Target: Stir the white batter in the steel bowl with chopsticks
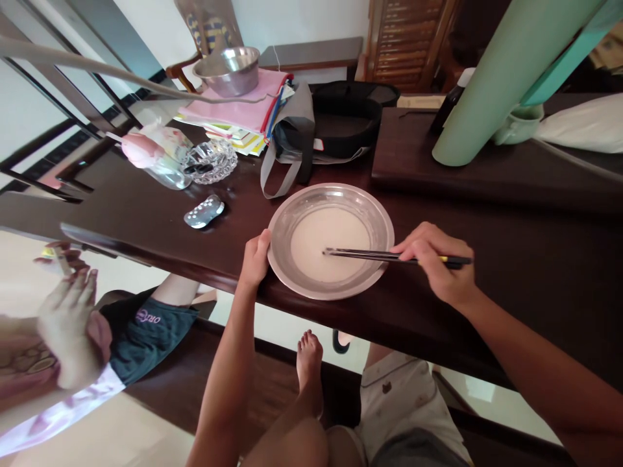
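Note:
A round metal bowl [278, 266] with a wide rim rests near the front edge of the dark wooden table [204, 256]. Inside it is a pale, creamy liquid [324, 227]. My left hand [256, 257] grips the bowl's left rim, thumb on top; its other fingers are partly hidden. Dark chopsticks [370, 254] lie across the bowl's right side, their tips in the liquid near the middle. My right hand [440, 259] is closed around their back end, just right of the bowl.
Behind the bowl are a grey-and-black bag [335, 120], papers under a steel basin [233, 74], a glass dish [214, 162] and a grey patterned object [204, 211]. A tall green cylinder [501, 84] stands on a raised board at right. Another person's hand [71, 318] is at left.

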`<move>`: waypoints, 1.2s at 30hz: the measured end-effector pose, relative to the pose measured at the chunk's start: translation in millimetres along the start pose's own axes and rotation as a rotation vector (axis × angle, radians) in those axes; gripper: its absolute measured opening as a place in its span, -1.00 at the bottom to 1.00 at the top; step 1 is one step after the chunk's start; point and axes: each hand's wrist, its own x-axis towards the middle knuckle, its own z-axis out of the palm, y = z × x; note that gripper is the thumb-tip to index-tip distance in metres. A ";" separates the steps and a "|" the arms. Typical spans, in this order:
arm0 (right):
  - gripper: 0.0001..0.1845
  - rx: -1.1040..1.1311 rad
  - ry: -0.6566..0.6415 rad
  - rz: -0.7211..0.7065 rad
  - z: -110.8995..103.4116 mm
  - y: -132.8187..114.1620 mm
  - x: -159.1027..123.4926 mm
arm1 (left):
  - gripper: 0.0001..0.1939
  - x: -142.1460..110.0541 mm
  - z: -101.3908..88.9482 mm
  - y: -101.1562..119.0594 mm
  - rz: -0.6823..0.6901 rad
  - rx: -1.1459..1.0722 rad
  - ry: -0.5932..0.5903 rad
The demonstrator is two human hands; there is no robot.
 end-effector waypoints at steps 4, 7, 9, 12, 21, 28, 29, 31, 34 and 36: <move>-0.75 -0.082 0.007 -0.012 -0.8 1.3 0.3 | -0.51 0.3 0.2 -0.4 0.005 -0.003 0.016; -0.65 -0.013 0.109 0.028 -1.8 3.2 -0.7 | -0.51 -0.1 0.2 1.1 -0.009 -0.006 0.001; -0.65 0.024 0.049 0.026 -0.8 2.7 -1.2 | -0.51 -0.3 0.2 1.8 -0.021 -0.004 0.002; -0.75 -0.035 -0.058 -0.004 0.8 1.1 -0.6 | -0.51 0.0 0.4 1.6 -0.017 0.001 0.016; -0.72 -0.019 -0.057 0.021 -1.2 1.1 0.3 | -0.51 -0.2 0.0 1.3 -0.018 0.013 0.014; -0.65 0.069 0.050 0.108 -1.6 3.1 0.0 | -0.50 -0.7 0.1 3.4 -0.020 0.001 -0.002; -0.68 0.059 0.009 0.105 -1.1 2.9 0.1 | -0.50 -0.7 0.1 3.3 -0.020 0.001 0.001; -0.74 -0.010 -0.044 0.089 -0.4 2.2 0.5 | -0.50 -0.7 0.2 3.2 -0.021 0.006 0.013; -0.70 -0.017 0.056 0.093 -1.3 2.6 0.7 | -0.49 -0.8 0.4 3.6 -0.030 0.013 0.015; -0.64 0.051 0.111 0.113 -1.6 3.5 0.2 | -0.49 -0.9 0.4 3.9 -0.031 0.008 0.006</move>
